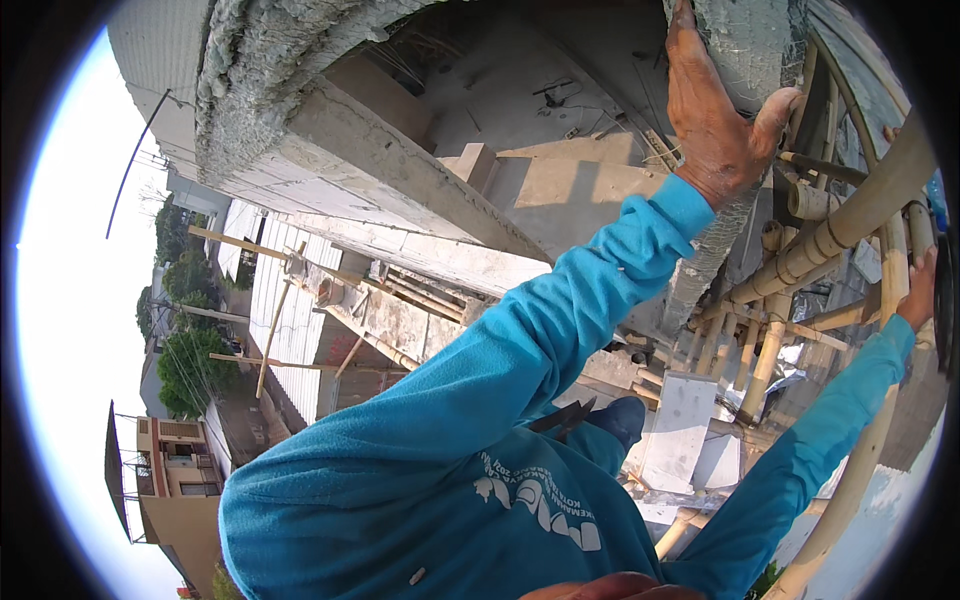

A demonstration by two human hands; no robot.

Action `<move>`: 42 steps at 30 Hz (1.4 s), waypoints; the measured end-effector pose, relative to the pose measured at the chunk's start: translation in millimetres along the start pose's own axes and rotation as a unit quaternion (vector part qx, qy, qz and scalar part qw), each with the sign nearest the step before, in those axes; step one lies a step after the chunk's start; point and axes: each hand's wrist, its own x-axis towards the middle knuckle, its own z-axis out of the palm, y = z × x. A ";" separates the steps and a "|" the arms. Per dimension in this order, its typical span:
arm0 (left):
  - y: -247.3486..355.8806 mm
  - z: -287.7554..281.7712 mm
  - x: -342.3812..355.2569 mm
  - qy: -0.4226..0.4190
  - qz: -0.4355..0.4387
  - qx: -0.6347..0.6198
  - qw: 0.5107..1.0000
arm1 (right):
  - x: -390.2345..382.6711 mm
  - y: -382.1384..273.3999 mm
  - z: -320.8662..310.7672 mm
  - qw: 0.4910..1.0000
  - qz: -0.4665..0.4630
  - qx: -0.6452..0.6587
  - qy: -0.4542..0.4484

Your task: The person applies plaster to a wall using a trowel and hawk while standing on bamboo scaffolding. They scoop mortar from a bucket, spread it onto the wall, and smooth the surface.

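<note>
Left grip [715, 130]: spread wide, laid against a rough grey concrete column [750, 50]; nothing seen held. Right grip [918, 290]: set at a long tan bamboo pole [852, 497]; closure cannot be told. Judged: handholds made, column left unsmoothed.

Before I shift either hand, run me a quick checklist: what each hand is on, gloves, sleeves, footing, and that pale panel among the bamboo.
1. Left hand on the concrete pillar: ok; it appears to rest flat against the rough surface, thumb spread.
2. Right hand on the bamboo pole: cannot tell; it is beside the pole near the picture's edge, grip unclear.
3. Gloves worn: not ok; both hands are bare.
4. Blue sleeves down to the wrists: ok.
5. Footing secure: cannot tell; the view doesn't show clearly what the feet bear on.
6. Pale panel fastened: cannot tell; no fixings are discernible.
</note>
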 end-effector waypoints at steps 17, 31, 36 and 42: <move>14.5 13.3 -17.6 0.012 -0.150 -0.179 0.972 | -33.8 -67.3 60.8 0.981 0.002 -0.155 0.114; -3.3 12.3 -46.7 0.020 -0.165 -0.089 0.982 | 105.0 11.8 144.8 0.874 -0.048 -0.476 0.090; -10.3 12.4 -57.5 0.031 -0.183 -0.109 0.977 | 127.0 15.4 162.2 0.849 -0.028 -0.528 0.024; -1.6 12.3 -50.7 0.022 -0.130 -0.030 0.991 | 135.2 26.3 155.8 0.858 -0.113 -0.498 0.063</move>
